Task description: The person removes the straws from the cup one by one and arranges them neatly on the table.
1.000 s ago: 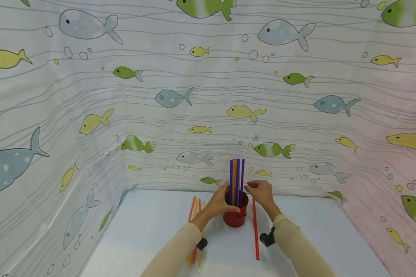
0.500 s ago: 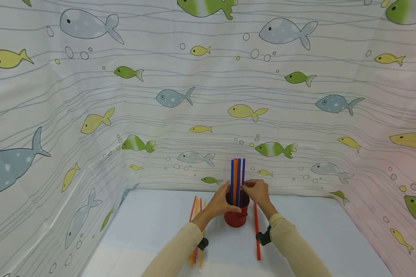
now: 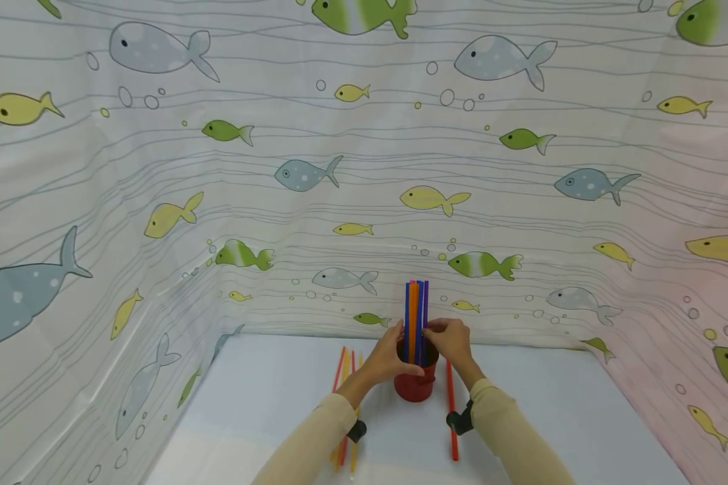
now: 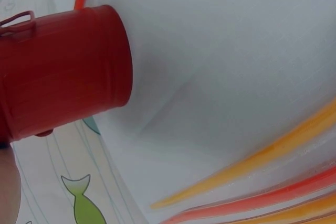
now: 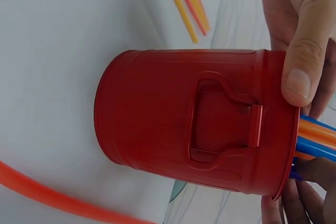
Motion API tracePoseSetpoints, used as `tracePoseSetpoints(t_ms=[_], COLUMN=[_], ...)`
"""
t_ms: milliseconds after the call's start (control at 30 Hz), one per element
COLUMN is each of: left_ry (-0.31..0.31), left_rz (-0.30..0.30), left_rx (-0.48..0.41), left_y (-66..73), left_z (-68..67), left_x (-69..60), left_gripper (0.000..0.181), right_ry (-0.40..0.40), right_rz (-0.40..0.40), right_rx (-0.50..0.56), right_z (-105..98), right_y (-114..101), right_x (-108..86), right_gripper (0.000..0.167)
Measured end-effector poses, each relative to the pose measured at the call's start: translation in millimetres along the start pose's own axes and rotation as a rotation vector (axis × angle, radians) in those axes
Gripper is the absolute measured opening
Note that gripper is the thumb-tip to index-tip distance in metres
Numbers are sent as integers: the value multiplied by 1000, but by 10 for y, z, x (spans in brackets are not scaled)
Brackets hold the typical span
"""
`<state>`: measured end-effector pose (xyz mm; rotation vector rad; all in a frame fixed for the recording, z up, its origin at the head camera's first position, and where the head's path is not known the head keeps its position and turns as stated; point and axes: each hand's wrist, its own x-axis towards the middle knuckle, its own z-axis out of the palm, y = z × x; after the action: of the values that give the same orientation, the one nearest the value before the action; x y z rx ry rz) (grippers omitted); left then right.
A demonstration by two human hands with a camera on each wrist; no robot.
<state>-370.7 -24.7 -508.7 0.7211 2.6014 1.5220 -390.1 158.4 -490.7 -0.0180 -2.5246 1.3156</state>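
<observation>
A red metal bucket (image 3: 414,389) with a wire handle stands upright on the white table. Several straws, blue, orange and pink among them, rise out of it, with a purple straw (image 3: 427,300) at their right side. My left hand (image 3: 383,358) holds the bucket by its rim, the thumb lying on the outside near the top in the right wrist view. My right hand (image 3: 453,341) is at the bucket's right side and pinches the purple straw just above the rim. The right fingertips (image 5: 314,170) partly hide the straws there.
Several yellow and red straws (image 3: 343,453) lie left of the bucket, partly under the left forearm. One orange-red straw (image 3: 451,391) lies to its right, crossed by the right wrist camera (image 3: 460,419). A fish-patterned curtain (image 3: 364,162) surrounds the table's back and sides.
My right hand has moved left from beside the straws to the purple one, which now stands nearer the others. The left hand keeps its place on the bucket.
</observation>
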Motion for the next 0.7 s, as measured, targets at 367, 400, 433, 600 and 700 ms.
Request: tracePoseSetpoints(t_ms=[367, 400, 433, 600, 700], left_ry=[-1, 0, 0, -1, -2], left_rz=[6, 7, 6, -7, -18], left_rx=[-11, -15, -18, -16, -7], left_y=[2, 3, 3, -8, -20], left_z=[2, 2, 3, 7, 10], left_x=[-9, -10, -11, -7, -2], left_gripper=[118, 118, 118, 118, 119], right_ry=[42, 45, 47, 68, 85], right_rz=[9, 7, 3, -28, -40], right_rx=[52, 61, 71, 88, 74], right_z=[3, -3, -10, -68, -110], right_y=[-8, -17, -27, -99, -136], right_x=[-19, -21, -21, -31, -29], right_gripper=[26, 26, 26, 25, 25])
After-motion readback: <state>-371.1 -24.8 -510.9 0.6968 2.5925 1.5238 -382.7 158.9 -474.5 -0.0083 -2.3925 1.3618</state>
